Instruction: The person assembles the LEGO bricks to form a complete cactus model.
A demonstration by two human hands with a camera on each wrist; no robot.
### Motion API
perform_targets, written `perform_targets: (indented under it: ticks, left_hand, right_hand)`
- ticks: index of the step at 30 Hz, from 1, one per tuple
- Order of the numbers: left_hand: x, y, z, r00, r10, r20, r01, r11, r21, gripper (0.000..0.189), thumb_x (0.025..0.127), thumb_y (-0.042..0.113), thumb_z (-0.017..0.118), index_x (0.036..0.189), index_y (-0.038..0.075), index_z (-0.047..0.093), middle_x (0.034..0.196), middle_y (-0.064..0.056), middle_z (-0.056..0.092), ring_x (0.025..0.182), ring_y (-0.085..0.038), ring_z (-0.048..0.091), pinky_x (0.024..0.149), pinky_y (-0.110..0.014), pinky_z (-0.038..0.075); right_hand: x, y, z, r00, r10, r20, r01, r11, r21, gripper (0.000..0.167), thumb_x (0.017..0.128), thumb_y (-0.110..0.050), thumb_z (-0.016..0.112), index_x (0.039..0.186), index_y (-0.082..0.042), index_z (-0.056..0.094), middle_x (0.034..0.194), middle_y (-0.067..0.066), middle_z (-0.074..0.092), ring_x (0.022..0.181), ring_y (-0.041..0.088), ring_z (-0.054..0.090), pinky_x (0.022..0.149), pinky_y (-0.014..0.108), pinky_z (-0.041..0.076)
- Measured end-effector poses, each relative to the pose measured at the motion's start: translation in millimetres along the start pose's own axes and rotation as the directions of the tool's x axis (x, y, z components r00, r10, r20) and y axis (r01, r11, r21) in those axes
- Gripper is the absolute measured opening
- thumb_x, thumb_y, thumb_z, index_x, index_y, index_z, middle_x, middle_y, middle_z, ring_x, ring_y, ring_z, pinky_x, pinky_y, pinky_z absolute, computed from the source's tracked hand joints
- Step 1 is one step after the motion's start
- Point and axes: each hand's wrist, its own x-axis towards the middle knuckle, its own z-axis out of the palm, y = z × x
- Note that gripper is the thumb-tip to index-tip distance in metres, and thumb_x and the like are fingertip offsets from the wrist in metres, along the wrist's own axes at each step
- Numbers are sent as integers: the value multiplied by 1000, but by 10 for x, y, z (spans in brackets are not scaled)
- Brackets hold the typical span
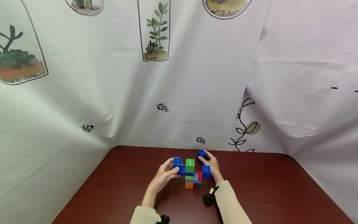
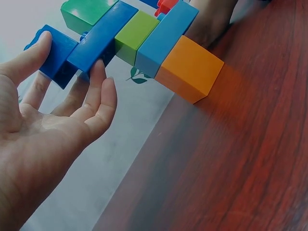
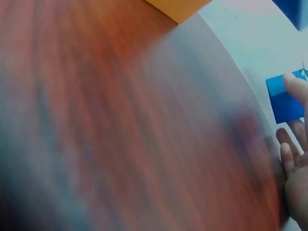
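Left hand (image 1: 165, 174): thumb and fingers clamped on the brick model's (image 1: 191, 172) blue left arm.
Model: upright on the worktop (image 1: 265, 186), several layers built.
Right hand (image 1: 212, 165): pinching a loose blue brick (image 1: 201, 154), not yet attached.

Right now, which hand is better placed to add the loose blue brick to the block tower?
The right hand, probably: it already pinches the loose blue brick just beside the block tower. The left hand is busy steadying the tower's blue left side.
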Motion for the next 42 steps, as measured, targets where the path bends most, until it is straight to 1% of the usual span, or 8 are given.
perform_targets:
  ticks: [5,8,11,15,22,28,34,42]
  left_hand:
    - [3,-5,4,1000,-13,-21,13,1000,6,50,98,16,57,142,1,37,122,-4,59,104,-18,60,91,-31,53]
    - [12,5,4,1000,-11,-20,11,1000,9,51,99,16,57,143,1,36,123,-5,59,105,-18,60,92,-31,53]
    - [6,20,11,1000,-11,-10,12,1000,8,52,99,17,57,143,1,35,125,-7,58,105,-18,60,92,-31,53]
    - [2,26,3,1000,-21,-17,21,1000,9,53,99,16,57,144,1,34,126,-8,57,105,-18,60,93,-31,52]
    - [3,33,-2,999,-23,-34,23,1000,13,52,98,15,57,143,2,35,124,-6,58,105,-17,60,96,-38,51]
    - [12,18,13,999,-26,-22,27,1000,17,53,98,16,57,144,2,35,126,-6,57,106,-17,59,97,-40,50]
    - [14,20,13,1000,-22,-20,23,999,22,52,99,16,56,144,2,35,126,-7,58,106,-18,59,96,-37,51]
    - [22,32,17,1000,-23,-19,23,1000,16,51,99,16,56,144,2,35,122,-4,59,105,-18,60,95,-35,52]
  right_hand:
    - [-38,92,-141,998,57,9,-57,958,281,57,93,-29,67,141,-2,50,134,27,57,101,16,65,93,34,53]
    - [-98,127,-258,997,72,18,-71,871,486,59,96,-25,63,144,3,42,135,27,54,95,5,66,88,24,55]
    - [-193,155,-384,993,95,75,-121,745,656,59,100,-19,56,148,5,32,127,16,58,97,4,66,87,21,54]
    - [-328,175,-485,983,125,135,-183,690,700,60,102,-18,51,150,5,26,117,4,58,102,8,65,87,19,52]
    - [-453,108,-511,978,133,162,-203,799,566,62,99,-21,56,150,1,29,138,21,49,99,8,64,97,32,52]
    - [-498,-1,-538,985,108,131,-163,812,560,55,96,-11,57,146,1,37,122,7,58,94,3,64,86,22,53]
    - [-487,-202,-583,995,51,89,-93,823,561,53,95,-8,58,144,2,40,128,11,51,101,4,59,89,18,50]
    - [-495,-420,-637,999,-2,37,-19,836,549,48,93,-9,61,138,3,47,108,-8,60,97,3,60,86,14,49]
